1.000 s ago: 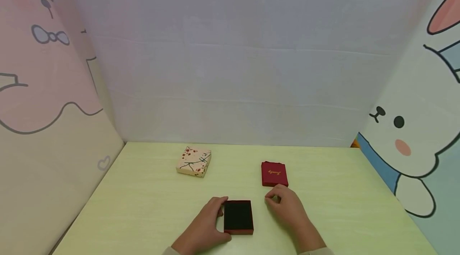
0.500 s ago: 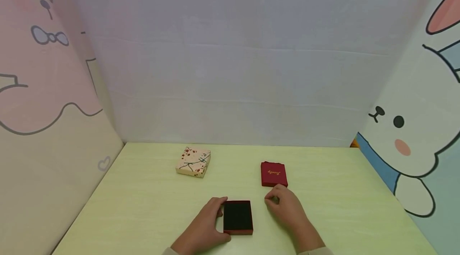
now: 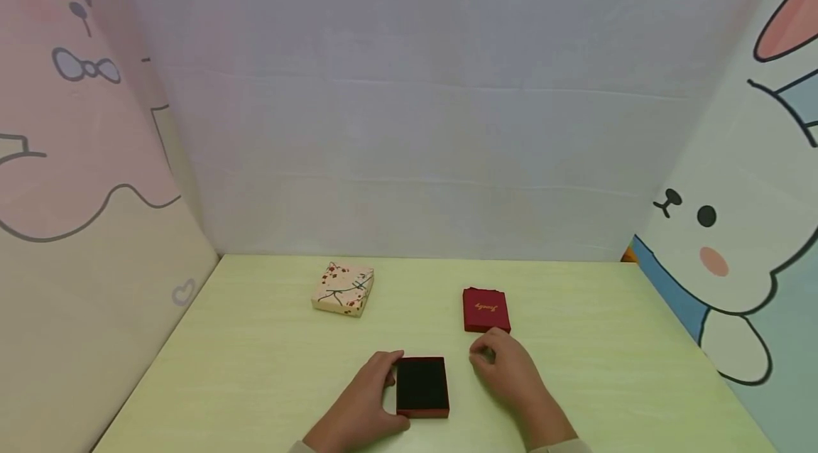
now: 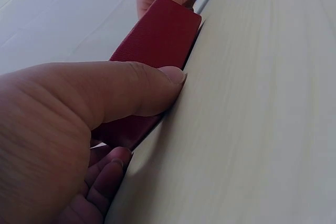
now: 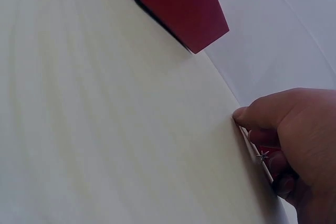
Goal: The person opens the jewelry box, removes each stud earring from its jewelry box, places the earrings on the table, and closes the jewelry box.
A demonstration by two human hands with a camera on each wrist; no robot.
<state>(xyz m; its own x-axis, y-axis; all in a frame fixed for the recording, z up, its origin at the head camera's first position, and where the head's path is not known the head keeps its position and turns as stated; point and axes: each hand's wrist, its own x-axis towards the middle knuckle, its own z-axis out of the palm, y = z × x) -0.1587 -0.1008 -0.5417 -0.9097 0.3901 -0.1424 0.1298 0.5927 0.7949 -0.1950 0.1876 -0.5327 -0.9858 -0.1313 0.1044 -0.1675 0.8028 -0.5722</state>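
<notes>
My left hand (image 3: 367, 403) grips a red jewelry box (image 3: 422, 388) with a black insert facing up. In the left wrist view, the thumb (image 4: 152, 87) lies along the red side of the box. To its right, my right hand (image 3: 511, 371) rests low over the table with curled fingers, thumb and index fingertip together. By those fingertips the right wrist view shows a small silvery star-shaped piece (image 5: 262, 156), seemingly pinched and partly covered. Just beyond the right hand lies a flat dark-red case (image 3: 487, 309) with gold lettering.
A cream box with a floral branch print (image 3: 344, 289) sits at the back left of the pale table (image 3: 255, 368). A white cloth wall (image 3: 409, 119) closes off the back. Cartoon-printed panels (image 3: 722, 240) stand along both sides.
</notes>
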